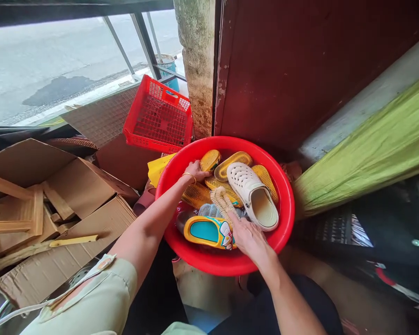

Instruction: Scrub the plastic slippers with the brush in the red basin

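Note:
A round red basin [287,204] holds several pieces of footwear. My left hand [197,172], with a bangle at the wrist, grips the near end of a yellow slipper [210,160] by the basin's far left side, its patterned sole facing up. In my right hand [247,233] is a scrub brush [222,199] with pale bristles, over the middle of the pile. A white clog [253,193] with holes lies to the right of the brush. Nearest me rests a yellow clog [204,231] with a blue inside and a cartoon figure. More yellow soles and a grey piece lie beneath.
Behind the basin, a red plastic crate [160,116] stands tilted near a worn pillar [197,70]. Cardboard boxes [101,218] with wooden pieces fill the left. A dark red door [282,70] rises behind, and a green cloth [366,149] hangs at the right.

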The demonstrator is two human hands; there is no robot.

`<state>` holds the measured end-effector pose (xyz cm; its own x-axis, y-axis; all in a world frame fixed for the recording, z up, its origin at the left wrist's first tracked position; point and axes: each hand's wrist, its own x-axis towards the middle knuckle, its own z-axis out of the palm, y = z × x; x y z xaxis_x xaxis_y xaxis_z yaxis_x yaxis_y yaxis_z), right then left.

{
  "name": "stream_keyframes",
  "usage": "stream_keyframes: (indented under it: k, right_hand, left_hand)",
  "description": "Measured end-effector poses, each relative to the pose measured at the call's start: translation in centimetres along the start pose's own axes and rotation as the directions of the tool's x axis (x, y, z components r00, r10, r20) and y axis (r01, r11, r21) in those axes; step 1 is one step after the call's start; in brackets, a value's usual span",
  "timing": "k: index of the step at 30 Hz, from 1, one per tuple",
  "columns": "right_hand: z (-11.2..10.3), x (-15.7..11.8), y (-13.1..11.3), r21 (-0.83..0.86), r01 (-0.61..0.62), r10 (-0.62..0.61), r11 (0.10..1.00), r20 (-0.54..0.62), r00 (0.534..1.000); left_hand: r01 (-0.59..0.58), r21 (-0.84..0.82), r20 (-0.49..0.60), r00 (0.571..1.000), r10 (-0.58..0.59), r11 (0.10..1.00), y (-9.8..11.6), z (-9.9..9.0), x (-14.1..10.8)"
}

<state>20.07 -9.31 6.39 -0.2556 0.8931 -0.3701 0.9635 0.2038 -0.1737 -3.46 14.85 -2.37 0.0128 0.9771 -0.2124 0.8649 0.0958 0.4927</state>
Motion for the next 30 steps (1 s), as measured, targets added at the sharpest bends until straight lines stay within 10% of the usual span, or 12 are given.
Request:
stream_keyframes:
  k: [8,17,26,30]
  right_hand:
    - [-1.5,-0.2,0.9,0.076,-0.069,0.076,0.995,-0.094,0.993]
    - [-3.5,-0.8,1.3,0.232,-0.103,0.189,0.967,-0.385,0.903]
    - [-3.6,-0.9,0.4,0.303,0.102,0.104,0.948,-0.595,0.797]
    - [-3.0,-1.0,0.3,0.215,0.076,0.044,0.974,-0.503,0.863]
  left_hand:
    - [-0.255,-0.341,-0.254,0.952,0.172,0.905,3.7,-2.5,-3.7]
    - [-0.181,-0.832,-0.024,0.956,0.291,0.525,5.6,-4.4,-10.4]
    - [-0.188,-0.578,0.020,0.970,0.244,0.794,4.7,-4.4,-16.0]
    - [-0.295,-0.236,0.015,0.952,0.307,0.926,3.6,-3.9,-17.4]
